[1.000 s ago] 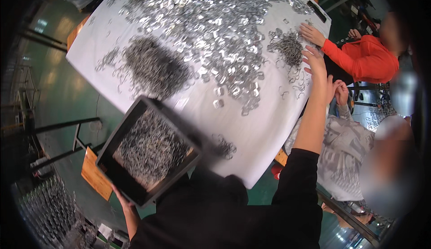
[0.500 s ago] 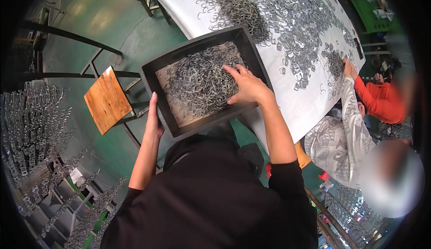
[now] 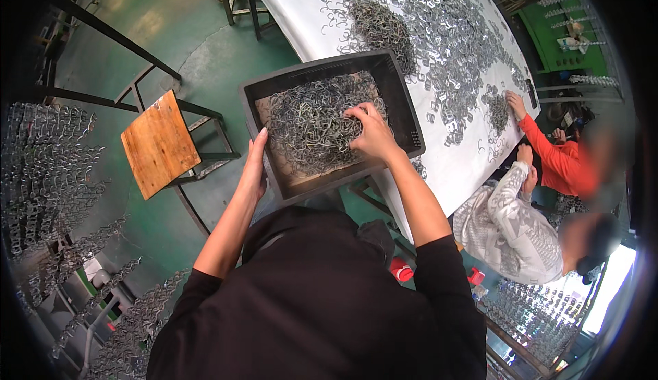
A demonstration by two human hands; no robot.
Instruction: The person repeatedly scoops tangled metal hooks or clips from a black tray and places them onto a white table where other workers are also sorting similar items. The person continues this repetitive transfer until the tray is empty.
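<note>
We see the white-covered desk first, spread with shiny metal pieces. At its right side, a co-worker wears a grey garment whose printed pattern is too small for us to read. Before our body is a black bin. Our left hand grips its left side, thumb up; our right hand curls into the bin's curved metal hooks, and whether it pinches any we cannot tell.
</note>
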